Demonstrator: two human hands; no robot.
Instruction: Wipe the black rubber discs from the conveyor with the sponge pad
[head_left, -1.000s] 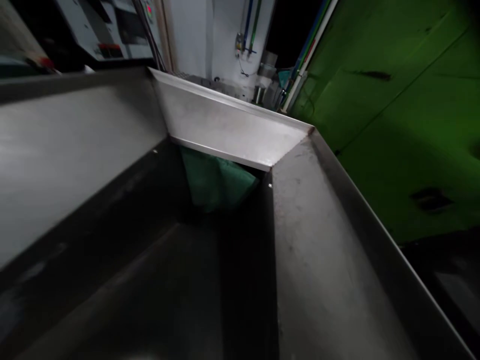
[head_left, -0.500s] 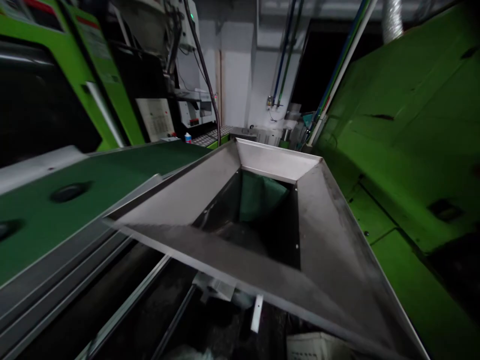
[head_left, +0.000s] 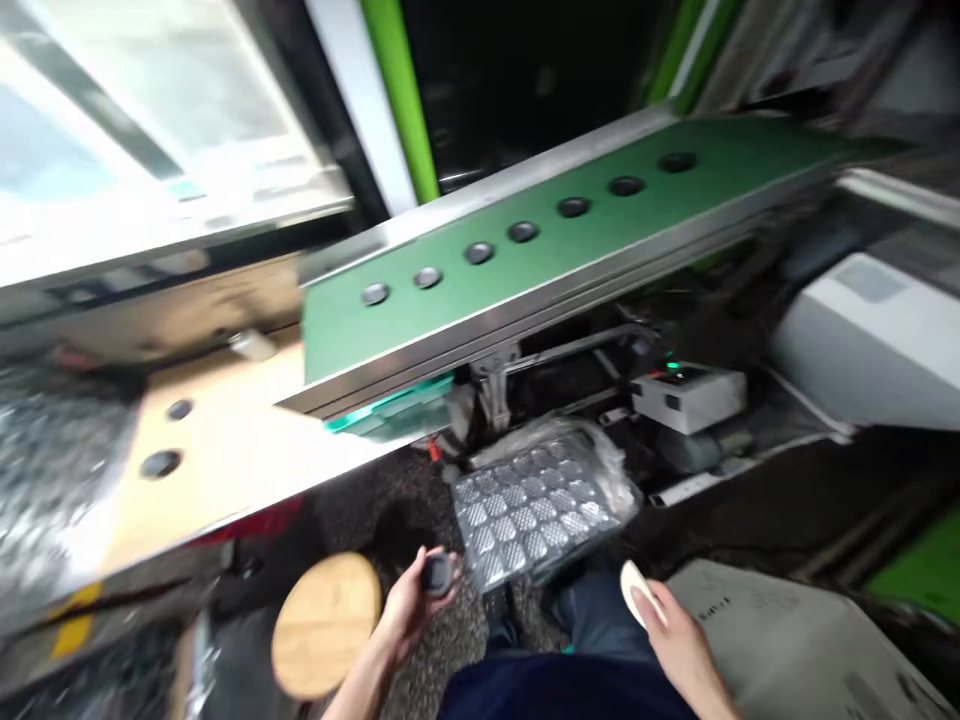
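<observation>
Head cam, looking down: left hand [head_left: 409,610] curled around a small black object [head_left: 436,575], grip closed on it, too small to tell what it is. Right hand [head_left: 682,650] pinching a pale oval piece [head_left: 634,593], fingers together on it. Both hands low, either side of the blue jeans [head_left: 596,610], with a bit of open room between them. Dimpled plastic tray [head_left: 529,510] in a clear bag just ahead, round wooden stool top [head_left: 326,625] right beside the left hand. Further out, a green conveyor [head_left: 525,265] with round black dots, and a white box [head_left: 686,395] with a green light beneath it.
</observation>
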